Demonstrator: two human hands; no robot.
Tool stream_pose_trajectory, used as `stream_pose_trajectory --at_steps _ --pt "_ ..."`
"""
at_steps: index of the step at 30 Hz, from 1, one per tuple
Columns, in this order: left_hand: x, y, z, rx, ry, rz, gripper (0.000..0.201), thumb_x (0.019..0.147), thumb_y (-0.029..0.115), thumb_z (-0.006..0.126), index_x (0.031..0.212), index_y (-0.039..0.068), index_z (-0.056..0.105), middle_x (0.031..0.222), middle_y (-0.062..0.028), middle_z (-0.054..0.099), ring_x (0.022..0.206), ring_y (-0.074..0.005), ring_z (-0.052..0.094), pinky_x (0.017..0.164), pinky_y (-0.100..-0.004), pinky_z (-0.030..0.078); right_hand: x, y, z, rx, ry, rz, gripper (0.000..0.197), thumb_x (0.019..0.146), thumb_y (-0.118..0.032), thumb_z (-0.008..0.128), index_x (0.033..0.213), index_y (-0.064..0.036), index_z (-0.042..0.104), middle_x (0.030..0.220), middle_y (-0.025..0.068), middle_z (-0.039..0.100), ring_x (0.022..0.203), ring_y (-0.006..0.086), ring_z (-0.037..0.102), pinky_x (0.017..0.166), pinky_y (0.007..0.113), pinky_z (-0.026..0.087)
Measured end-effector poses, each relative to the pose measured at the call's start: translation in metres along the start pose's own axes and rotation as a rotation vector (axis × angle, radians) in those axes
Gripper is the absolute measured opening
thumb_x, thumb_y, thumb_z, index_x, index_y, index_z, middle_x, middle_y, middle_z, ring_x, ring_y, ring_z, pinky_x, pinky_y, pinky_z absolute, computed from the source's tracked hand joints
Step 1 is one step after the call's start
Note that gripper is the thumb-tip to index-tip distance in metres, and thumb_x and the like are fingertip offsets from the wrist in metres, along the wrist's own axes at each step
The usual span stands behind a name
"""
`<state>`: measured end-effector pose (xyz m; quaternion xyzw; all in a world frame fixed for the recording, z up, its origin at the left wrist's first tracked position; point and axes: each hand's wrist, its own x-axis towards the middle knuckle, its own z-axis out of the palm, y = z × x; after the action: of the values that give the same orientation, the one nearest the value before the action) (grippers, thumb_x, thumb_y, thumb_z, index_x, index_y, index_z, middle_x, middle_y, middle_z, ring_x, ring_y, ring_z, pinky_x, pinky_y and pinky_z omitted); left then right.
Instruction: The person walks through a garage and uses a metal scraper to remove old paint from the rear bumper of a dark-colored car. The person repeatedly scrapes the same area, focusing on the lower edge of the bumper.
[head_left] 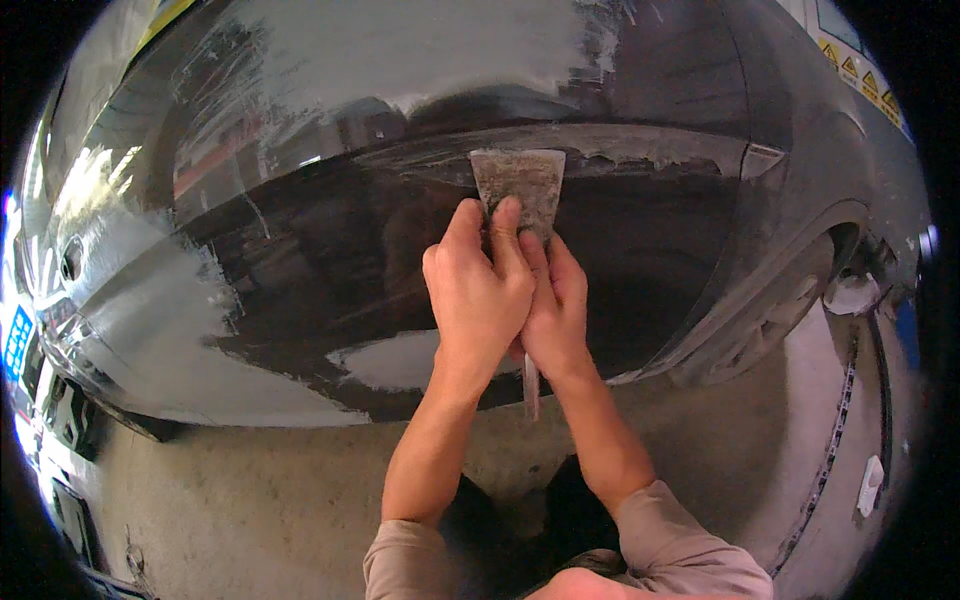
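A dark car door [640,240] stands upright in front of me, with pale grey filler [430,45] spread over its upper part. Both hands are on a wide putty knife [520,178], its flared blade smeared with grey residue. The blade's far edge lies at the crease running along the door. My left hand [480,290] presses its fingers onto the blade from the left. My right hand [555,315] is closed round the lower part of the tool, which is mostly hidden. Below the hands a thin pale strip [531,388] sticks out; I cannot tell if it belongs to the knife.
More grey filler [130,320] covers the door's lower left, and a smaller patch [390,360] lies near its bottom edge. At right is a wheel [780,310] in its arch. A dark cable or hose [830,470] and a white object [870,485] lie on the floor there.
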<state>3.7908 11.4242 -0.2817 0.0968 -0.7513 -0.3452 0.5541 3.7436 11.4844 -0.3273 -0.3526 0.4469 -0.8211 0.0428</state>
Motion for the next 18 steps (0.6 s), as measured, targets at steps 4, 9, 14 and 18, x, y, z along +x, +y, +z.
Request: stream_pose_trajectory --at_steps 4,9,14,18 --pt "-0.009 -0.007 -0.014 -0.081 0.007 -0.049 0.032 0.096 0.018 0.065 0.073 -0.001 0.052 0.055 -0.0076 0.044 0.054 -0.0094 0.035 0.046 -0.0304 0.03 -0.003 0.001 -0.001 -0.107 -0.096 -0.046 0.022 0.105 -0.02 0.049 0.111 -0.0013 0.06 0.095 0.0091 0.069 0.084 0.0132 0.062 0.072 0.031 0.05" --pt "-0.006 -0.014 -0.036 0.108 0.025 0.023 0.032 0.095 0.013 0.064 0.069 -0.001 0.051 0.051 -0.0138 0.044 0.047 -0.0102 0.036 0.043 -0.0302 0.033 -0.007 0.013 0.017 -0.199 -0.086 -0.134 0.021 0.103 -0.019 0.052 0.107 0.0003 0.058 0.085 0.0188 0.068 0.074 0.0259 0.068 0.065 0.037 0.051" --pt "0.001 -0.005 -0.026 0.17 0.016 0.049 0.033 0.093 0.015 0.067 0.068 -0.003 0.054 0.053 -0.0141 0.047 0.049 -0.0139 0.038 0.046 -0.0327 0.034 -0.006 0.017 0.015 -0.159 0.003 -0.016 0.024 0.105 -0.022 0.05 0.107 -0.0004 0.059 0.085 0.0148 0.068 0.074 0.0211 0.064 0.066 0.035 0.049" --pt "0.005 0.004 0.003 0.22 -0.039 0.014 0.03 0.091 0.016 0.068 0.07 -0.003 0.057 0.059 -0.0216 0.054 0.046 -0.029 0.045 0.048 -0.0391 0.039 0.0 0.012 -0.008 -0.056 0.115 -0.022 0.026 0.106 -0.026 0.05 0.106 -0.0022 0.06 0.084 0.0054 0.066 0.075 0.0132 0.059 0.066 0.031 0.049"
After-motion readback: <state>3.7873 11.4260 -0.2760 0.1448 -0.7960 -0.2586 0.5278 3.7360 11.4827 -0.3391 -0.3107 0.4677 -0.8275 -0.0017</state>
